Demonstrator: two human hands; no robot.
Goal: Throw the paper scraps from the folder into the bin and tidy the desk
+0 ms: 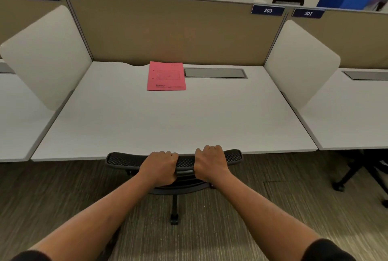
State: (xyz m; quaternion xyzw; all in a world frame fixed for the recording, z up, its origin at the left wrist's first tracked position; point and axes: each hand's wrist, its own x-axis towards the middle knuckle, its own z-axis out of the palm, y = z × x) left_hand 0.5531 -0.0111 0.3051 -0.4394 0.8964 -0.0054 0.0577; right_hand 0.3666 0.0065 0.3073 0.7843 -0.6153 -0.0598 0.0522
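Note:
A closed pink folder (166, 76) lies flat at the back middle of the white desk (168, 118), against the tan partition. No paper scraps and no bin are in view. A black mesh office chair (126, 159) stands pushed in at the desk's front edge, its backrest top touching the edge. My left hand (159, 166) and my right hand (210, 161) are both wrapped around the top of the backrest, side by side near its middle.
White side dividers (48, 55) (300, 61) flank the desk, with neighbouring desks beyond them. A grey cable hatch (215, 72) sits right of the folder. Another chair's wheeled base (357, 172) stands on the carpet at right. Signs read 304, 303, 302.

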